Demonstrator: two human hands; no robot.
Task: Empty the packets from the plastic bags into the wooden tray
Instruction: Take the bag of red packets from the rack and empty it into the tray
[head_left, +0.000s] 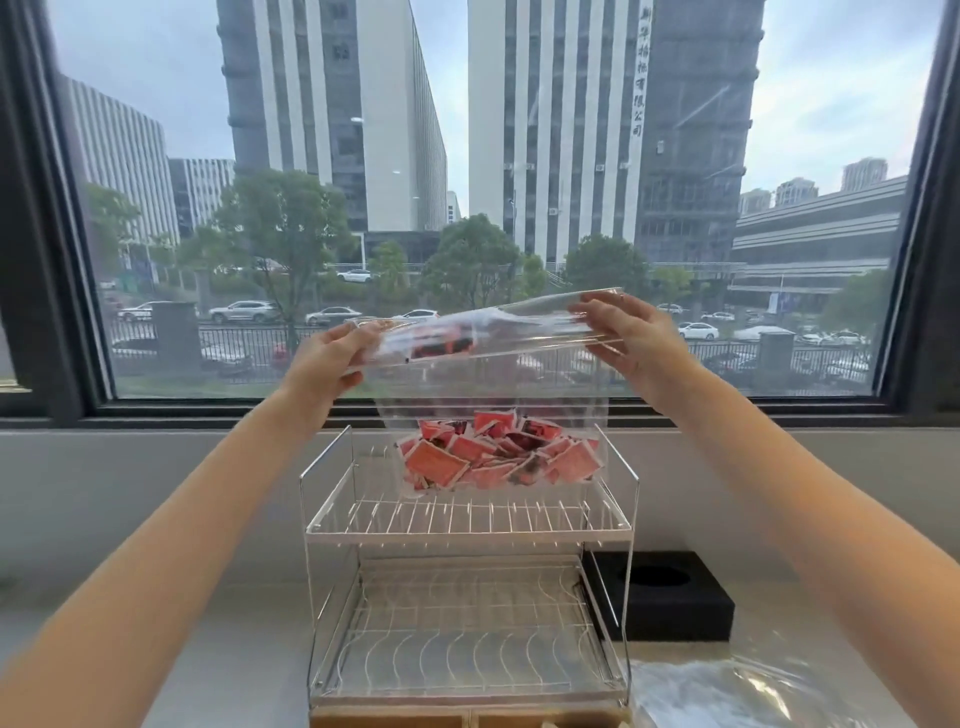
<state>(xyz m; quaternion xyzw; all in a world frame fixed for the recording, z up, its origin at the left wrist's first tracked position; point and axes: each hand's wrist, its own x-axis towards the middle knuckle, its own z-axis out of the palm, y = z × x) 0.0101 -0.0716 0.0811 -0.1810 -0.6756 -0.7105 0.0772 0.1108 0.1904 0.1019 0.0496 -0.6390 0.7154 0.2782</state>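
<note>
I hold a clear plastic bag (493, 374) up in front of the window, above a wire rack. My left hand (332, 358) grips its top left corner and my right hand (628, 332) grips its top right corner. Several red packets (493, 457) sit bunched in the bag's bottom, hanging just over the rack's upper shelf. One or two packets show near the top of the bag between my hands. The wooden tray (467, 719) shows only as a brown strip at the bottom edge, under the rack.
A white two-tier wire rack (467, 519) stands on the pale counter straight ahead. A black box (670, 597) with a round hole sits to its right. More crumpled clear plastic (753, 691) lies at the lower right. A large window fills the back.
</note>
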